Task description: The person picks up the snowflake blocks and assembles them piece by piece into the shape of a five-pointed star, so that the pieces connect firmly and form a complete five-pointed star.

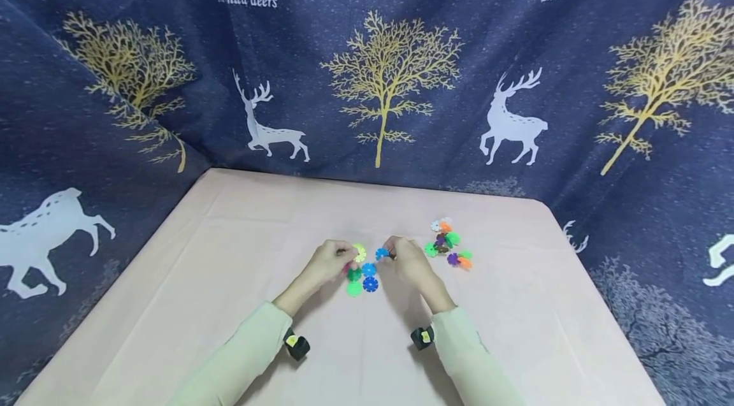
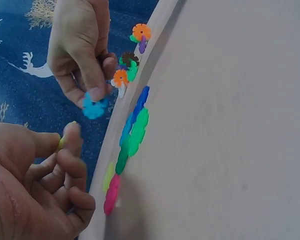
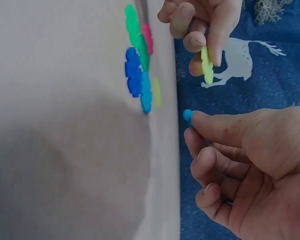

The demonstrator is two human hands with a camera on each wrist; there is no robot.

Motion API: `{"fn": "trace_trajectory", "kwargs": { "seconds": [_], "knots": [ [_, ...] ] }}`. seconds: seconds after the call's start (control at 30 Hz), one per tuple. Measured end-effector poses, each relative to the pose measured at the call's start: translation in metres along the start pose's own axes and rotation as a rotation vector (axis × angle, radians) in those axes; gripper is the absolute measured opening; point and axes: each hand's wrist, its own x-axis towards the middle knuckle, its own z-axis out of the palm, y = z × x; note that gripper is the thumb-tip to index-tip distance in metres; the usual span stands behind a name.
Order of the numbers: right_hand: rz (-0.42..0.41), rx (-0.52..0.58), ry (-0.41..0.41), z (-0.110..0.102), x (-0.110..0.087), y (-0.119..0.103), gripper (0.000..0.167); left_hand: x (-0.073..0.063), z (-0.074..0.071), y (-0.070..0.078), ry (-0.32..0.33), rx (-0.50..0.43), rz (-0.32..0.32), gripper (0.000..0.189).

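Note:
In the head view my left hand (image 1: 328, 262) and right hand (image 1: 410, 262) are raised above the table, close to each other. My left thumb and finger pinch a yellow snowflake disc (image 3: 206, 65) by its edge. A light blue snowflake disc (image 2: 95, 105) is pinched between my right thumb and fingers; the two discs are apart. Below them on the table lie a dark blue disc (image 1: 370, 284), a mid-blue disc (image 1: 369, 269), a light green disc (image 1: 353, 289), a dark green disc (image 1: 354, 275), a pink disc (image 2: 111, 195) and another yellow disc (image 3: 157, 92).
To the right lies a loose group of discs, among them an orange disc (image 1: 465, 263), a purple disc (image 1: 453, 259), a green disc (image 1: 431, 250) and a white disc (image 1: 435, 225). A pale pink cloth covers the table (image 1: 258, 215). Behind it hangs a dark blue printed curtain (image 1: 344, 138).

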Motion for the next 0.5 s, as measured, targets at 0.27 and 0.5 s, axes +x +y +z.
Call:
{"fn": "trace_trajectory", "kwargs": {
  "seconds": [0.27,0.5],
  "knots": [
    [-0.140,0.028,0.100,-0.009,-0.012,-0.011,0.006,0.002,0.004,0.008,0.031,-0.126,-0.051,0.021],
    [-0.211,0.015,0.152,-0.014,-0.019,-0.018,0.005,-0.002,0.006,0.019,-0.002,-0.205,-0.052,0.021]
  ]
}}
